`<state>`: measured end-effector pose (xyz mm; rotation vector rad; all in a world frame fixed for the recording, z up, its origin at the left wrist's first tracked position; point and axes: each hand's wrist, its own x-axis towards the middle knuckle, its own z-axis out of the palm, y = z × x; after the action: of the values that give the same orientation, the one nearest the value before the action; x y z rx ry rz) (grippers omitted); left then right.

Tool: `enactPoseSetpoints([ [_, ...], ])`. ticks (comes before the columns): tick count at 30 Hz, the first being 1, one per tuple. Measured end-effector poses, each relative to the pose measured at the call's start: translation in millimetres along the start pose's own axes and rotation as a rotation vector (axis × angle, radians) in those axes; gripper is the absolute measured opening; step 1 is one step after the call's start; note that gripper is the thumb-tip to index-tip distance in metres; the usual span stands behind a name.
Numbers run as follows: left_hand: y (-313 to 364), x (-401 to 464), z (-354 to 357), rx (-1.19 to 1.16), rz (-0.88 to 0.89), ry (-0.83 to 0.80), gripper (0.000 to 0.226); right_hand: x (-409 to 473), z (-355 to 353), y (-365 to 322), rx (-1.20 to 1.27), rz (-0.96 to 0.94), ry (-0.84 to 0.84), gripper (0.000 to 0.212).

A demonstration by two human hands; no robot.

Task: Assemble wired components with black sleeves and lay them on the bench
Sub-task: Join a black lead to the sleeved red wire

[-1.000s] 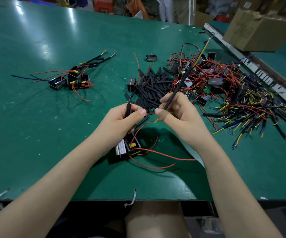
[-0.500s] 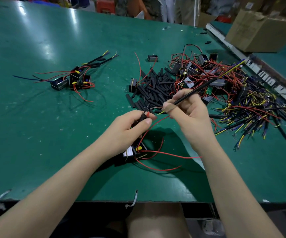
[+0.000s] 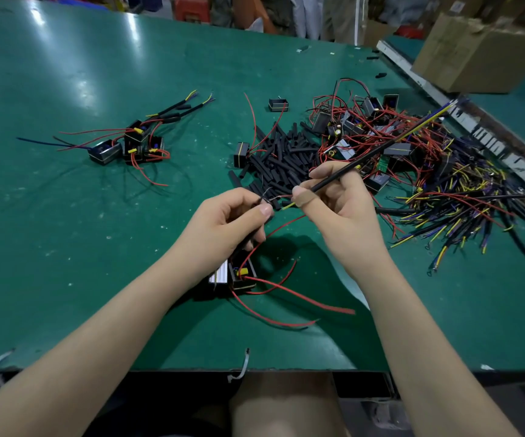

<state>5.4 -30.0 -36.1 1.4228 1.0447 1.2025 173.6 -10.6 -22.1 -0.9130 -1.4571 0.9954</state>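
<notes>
2 hands mid-splice above the desk (image 3: 65, 247): left hand (image 3: 223, 225) pinches a red lead end from the component (image 3: 234, 275) lying just below it; right hand (image 3: 340, 203) pinches a black sleeved cable (image 3: 377, 151) at its bare tip. Risks: thin strands slip apart before twisting holds, loose red loops snag the wrist. Sleeve pile (image 3: 283, 159) beyond, finished units (image 3: 128, 143) far left.
</notes>
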Motion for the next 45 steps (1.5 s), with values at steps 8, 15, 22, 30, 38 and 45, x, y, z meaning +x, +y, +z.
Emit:
enactPoseSetpoints([
  [8, 3.9, -2.7, 0.3, 0.000, -0.036, -0.047, 0.013, -1.0, 0.1, 1.0, -0.129, -0.054, -0.041, 0.027],
  [15, 2.5, -0.8, -3.0, 0.060, 0.032, 0.022, 0.012, -1.3, -2.4, -0.7, -0.196, 0.013, -0.146, 0.034],
  [22, 0.6, -0.5, -4.3, 0.122, 0.049, -0.002, 0.008, -1.3, -5.4, -5.7, -0.104, 0.063, -0.190, 0.035],
  [30, 2.6, -2.6, -4.6, 0.085, 0.091, -0.078, 0.010, 2.4, -3.6, -6.9, -0.029, 0.092, 0.036, 0.032],
  [38, 1.4, 0.5, -5.5, 0.046, 0.102, 0.040, 0.002, -2.0, 5.9, -10.0, 0.081, 0.137, -0.037, 0.035],
  [45, 6.2, -0.4, -3.4, -0.017, 0.041, 0.035, 0.008, -1.7, 7.7, -10.4, 0.124, 0.164, 0.018, 0.032],
])
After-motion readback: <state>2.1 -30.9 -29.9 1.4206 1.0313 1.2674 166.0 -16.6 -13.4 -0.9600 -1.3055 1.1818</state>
